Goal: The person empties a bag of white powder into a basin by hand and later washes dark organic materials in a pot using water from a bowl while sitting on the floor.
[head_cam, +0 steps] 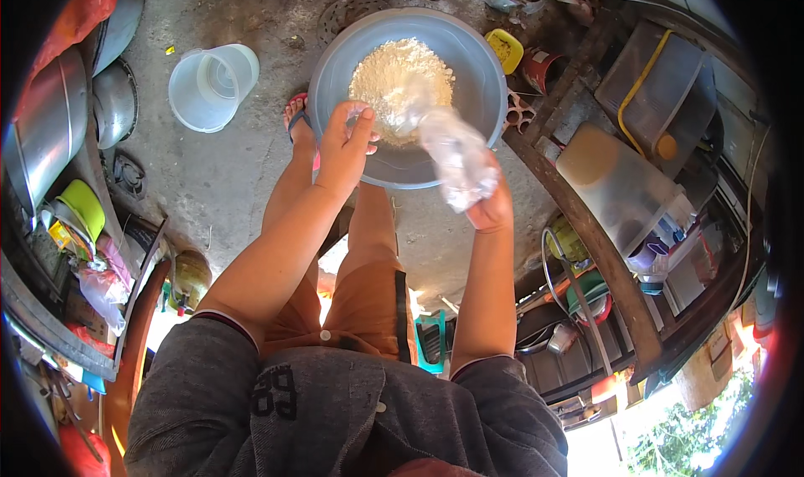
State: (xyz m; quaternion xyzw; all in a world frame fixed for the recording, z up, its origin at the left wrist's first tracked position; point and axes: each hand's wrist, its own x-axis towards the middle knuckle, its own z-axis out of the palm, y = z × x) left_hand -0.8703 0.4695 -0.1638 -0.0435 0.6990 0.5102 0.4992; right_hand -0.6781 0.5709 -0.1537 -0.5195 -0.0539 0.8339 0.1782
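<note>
A wide grey plastic basin (471,87) stands before me, with a mound of pale flour-like powder (402,75) in it. My right hand (493,197) grips a clear plastic bag (461,156) over the basin's near right part. The bag's far end is blurred above the powder, so whether anything leaves it cannot be told. Over the basin's near left part is my left hand (352,138), thumb and fingers curved and apart, holding nothing visible; some white powder clings to its fingertips.
On the concrete floor to the left lies a translucent plastic bucket (235,78). A yellow container (504,51) sits close to the basin's right rim. A wooden-framed rack (584,244) with plastic tubs is at the right; metal pots (116,103) line the left.
</note>
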